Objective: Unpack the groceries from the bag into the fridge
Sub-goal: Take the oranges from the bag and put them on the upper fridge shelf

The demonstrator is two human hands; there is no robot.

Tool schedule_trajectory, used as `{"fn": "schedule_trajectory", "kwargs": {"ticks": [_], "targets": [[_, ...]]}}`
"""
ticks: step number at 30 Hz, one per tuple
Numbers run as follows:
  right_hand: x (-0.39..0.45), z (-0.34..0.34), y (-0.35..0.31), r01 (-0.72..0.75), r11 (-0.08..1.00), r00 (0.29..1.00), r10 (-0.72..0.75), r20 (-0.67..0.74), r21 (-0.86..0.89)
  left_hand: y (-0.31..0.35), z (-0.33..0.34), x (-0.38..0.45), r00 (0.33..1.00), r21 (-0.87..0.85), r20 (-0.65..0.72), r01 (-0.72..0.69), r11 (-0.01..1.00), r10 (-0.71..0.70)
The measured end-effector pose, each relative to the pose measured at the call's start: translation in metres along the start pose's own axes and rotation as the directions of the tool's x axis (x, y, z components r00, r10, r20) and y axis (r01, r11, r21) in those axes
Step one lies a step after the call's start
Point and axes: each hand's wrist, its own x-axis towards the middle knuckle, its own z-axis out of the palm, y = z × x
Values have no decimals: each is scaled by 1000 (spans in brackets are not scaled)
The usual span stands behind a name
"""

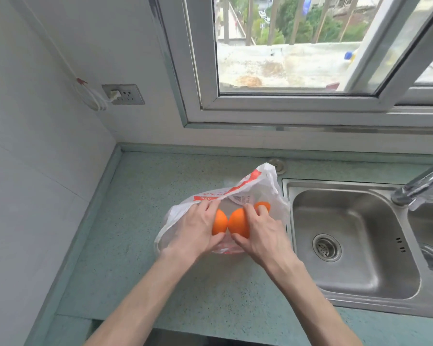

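A thin white plastic bag with red print lies open on the green countertop, just left of the sink. My left hand grips one orange inside the bag's mouth. Beside it, my right hand grips a second orange, and the two fruits touch. A third orange shows behind my right fingers, deeper in the bag. Something white with a printed label also lies in the bag. No fridge is in view.
A steel double sink with a drain sits right of the bag, and a chrome tap reaches over it. A window runs along the back wall. A wall socket with a plugged-in white cable is at the left.
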Motion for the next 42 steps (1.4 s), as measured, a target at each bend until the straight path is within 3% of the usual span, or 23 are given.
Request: {"fn": "schedule_trajectory", "kwargs": {"ticks": [9,14,20,27,31,42], "targets": [[-51,-36,4,38,997,968,-22,-250,62,7,-31,-49,961,-86,-265,-104,991,78],[-84,-47,4,-16,980,926,90,-365,200,17,-52,-64,924,-150,-336,-242,959,181],[-133,-42,7,-107,950,805,257,-535,294,43,-62,-78,868,-198,-356,-433,880,347],[-214,-29,29,-274,856,604,508,-614,439,96,-43,-91,747,-188,-291,-657,730,598],[-265,-27,49,-364,791,457,612,-646,492,137,-30,-102,646,-225,-232,-763,606,728],[-415,-19,95,-464,630,59,723,-688,623,279,6,-173,330,-319,-184,-911,261,926]]}}
